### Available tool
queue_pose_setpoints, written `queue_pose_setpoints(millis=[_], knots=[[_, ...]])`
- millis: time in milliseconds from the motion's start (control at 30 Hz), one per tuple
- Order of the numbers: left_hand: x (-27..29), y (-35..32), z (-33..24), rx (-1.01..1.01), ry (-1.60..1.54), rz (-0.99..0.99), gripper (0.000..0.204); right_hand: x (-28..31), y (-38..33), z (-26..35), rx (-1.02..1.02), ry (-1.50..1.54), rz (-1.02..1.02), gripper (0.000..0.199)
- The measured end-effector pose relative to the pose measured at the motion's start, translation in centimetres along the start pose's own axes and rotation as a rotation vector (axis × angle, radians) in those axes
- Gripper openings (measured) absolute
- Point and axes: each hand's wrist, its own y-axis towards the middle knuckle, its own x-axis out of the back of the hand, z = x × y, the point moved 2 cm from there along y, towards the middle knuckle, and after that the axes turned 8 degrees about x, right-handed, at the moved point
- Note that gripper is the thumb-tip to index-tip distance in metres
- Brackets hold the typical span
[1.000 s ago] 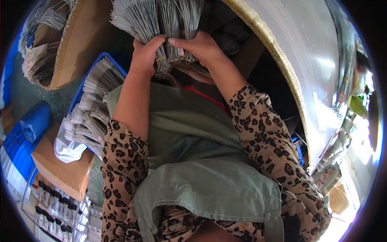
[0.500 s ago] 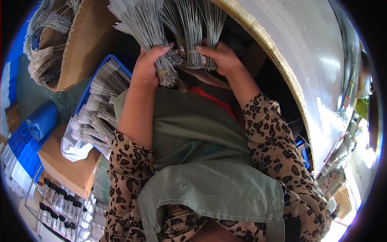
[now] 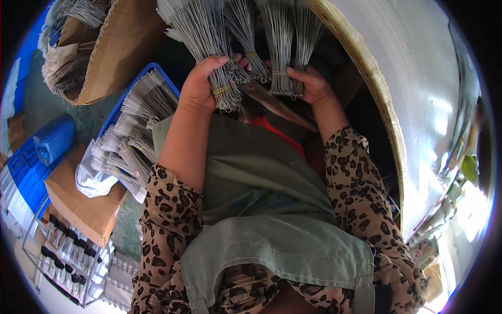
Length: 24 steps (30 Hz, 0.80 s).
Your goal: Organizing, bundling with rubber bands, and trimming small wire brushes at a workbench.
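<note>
Gripping banded wire bundles (image 3: 209,47), the left hand (image 3: 197,86) and right hand (image 3: 312,86) hold tight; a blue crate (image 3: 137,83) (at nine o'clock) holds more bundles.

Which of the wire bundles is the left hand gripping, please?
The leftmost, thickest wire bundle, tied with a yellow band, is wrapped by the left hand. The thinner bundles beside it fan out by the right hand.
</note>
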Motion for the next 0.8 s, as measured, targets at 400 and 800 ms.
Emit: queue_pose_setpoints(millis=[400,800], knots=[[0.0,0.0,-0.1,-0.042,-0.051,0.002,0.037,1.1,-0.7,0.5,0.012,-0.102,-0.007,0.052],[1.1,0.8,0.1,0.0,-0.053,-0.016,0.034,8.4,-4.0,2.4,0.048,-1.218,-0.785,0.038]])
